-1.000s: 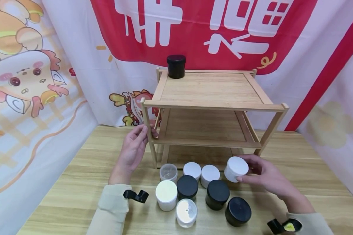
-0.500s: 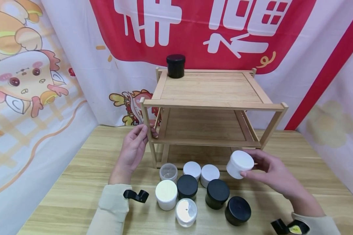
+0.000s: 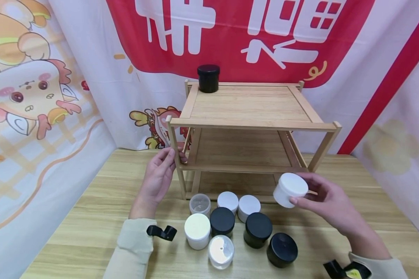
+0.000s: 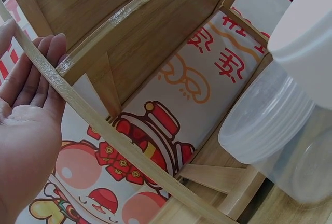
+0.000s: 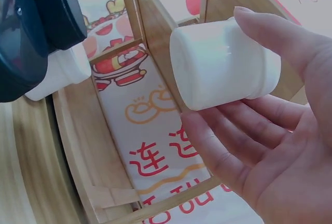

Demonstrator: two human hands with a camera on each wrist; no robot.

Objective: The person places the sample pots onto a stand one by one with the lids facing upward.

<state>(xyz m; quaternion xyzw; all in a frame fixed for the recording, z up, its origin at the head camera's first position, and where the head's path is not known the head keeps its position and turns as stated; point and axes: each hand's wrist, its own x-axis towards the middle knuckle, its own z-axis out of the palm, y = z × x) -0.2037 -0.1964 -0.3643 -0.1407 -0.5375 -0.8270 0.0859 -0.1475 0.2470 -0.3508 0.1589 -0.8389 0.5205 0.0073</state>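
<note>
My right hand (image 3: 329, 197) holds a white lidded jar (image 3: 290, 190) between thumb and fingers, in front of the shelf's lower right corner. In the right wrist view the jar (image 5: 223, 63) lies sideways across the fingers. My left hand (image 3: 158, 174) grips the front left post of a three-tier wooden shelf (image 3: 251, 104). In the left wrist view its fingers (image 4: 49, 53) pass behind the post, with the thumb on the other side. A black jar (image 3: 208, 79) stands at the top tier's back left corner.
On the table before the shelf stand white jars (image 3: 227, 201), black jars (image 3: 258, 230), a cream-lidded jar (image 3: 197, 231), a clear jar (image 3: 221, 252) and a translucent one (image 3: 200, 204). Printed cloth (image 3: 73, 97) hangs behind and at the sides.
My right hand has raised the white jar and moved it a little right and toward the shelf. The left hand keeps its place on the post.
</note>
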